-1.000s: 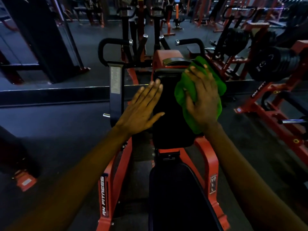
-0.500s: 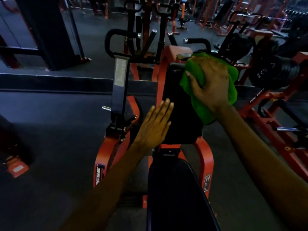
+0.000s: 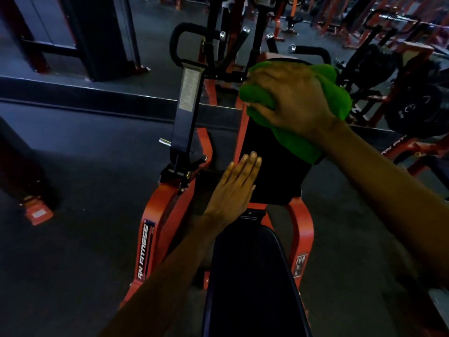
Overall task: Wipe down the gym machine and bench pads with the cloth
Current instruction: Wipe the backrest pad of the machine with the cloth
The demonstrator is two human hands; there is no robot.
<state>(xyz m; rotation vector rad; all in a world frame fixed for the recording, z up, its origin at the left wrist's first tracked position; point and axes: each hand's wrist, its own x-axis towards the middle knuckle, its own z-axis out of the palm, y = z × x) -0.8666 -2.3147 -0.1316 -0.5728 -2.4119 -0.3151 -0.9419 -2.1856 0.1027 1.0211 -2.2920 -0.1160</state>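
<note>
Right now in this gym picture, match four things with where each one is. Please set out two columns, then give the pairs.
1. bright green cloth
2. left hand
3. long black seat pad
4. white instruction label

A. flat at the upright black pad's lower left edge
B. on the dark post, left of that pad
C. bunched under the right hand, at the pad's top
D. nearest the camera, below that pad

Pairs: 1-C, 2-A, 3-D, 4-B
</note>
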